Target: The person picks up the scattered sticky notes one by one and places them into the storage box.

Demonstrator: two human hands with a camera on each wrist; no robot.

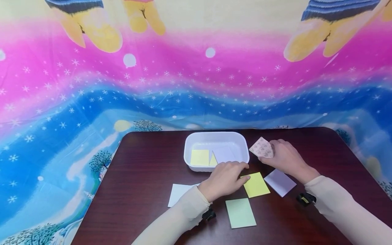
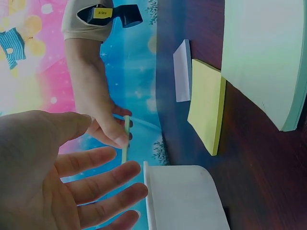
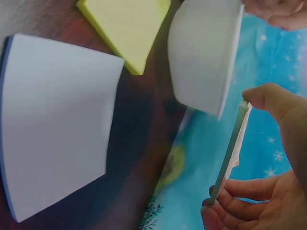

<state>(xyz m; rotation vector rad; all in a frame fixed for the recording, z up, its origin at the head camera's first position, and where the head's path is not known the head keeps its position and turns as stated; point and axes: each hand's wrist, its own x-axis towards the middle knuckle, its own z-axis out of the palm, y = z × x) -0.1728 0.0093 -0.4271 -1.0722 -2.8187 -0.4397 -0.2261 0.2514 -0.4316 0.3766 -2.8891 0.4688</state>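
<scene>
My right hand (image 1: 286,158) grips a pad of sticky notes (image 1: 262,147) by its edges, right of the white plastic tub (image 1: 187,160). The pad's pinkish patterned face shows in the head view; its green edge (image 3: 229,153) shows in the right wrist view. My left hand (image 1: 225,178) hovers at the tub's front right rim, fingers extended and nothing in them, as the left wrist view also shows. Below its fingertips lies a yellow sticky-note pad (image 1: 258,185). Inside the tub are a yellow pad (image 1: 199,157) and a pale lilac pad (image 1: 223,153), which partly covers another yellow piece.
A lilac pad (image 1: 280,182) lies on the dark wooden table (image 1: 147,153) near my right wrist. Closer to me sits a pale green pad (image 1: 240,213). My left forearm partly hides a white pad (image 1: 177,194). Behind the table hangs a colourful printed cloth (image 1: 196,75).
</scene>
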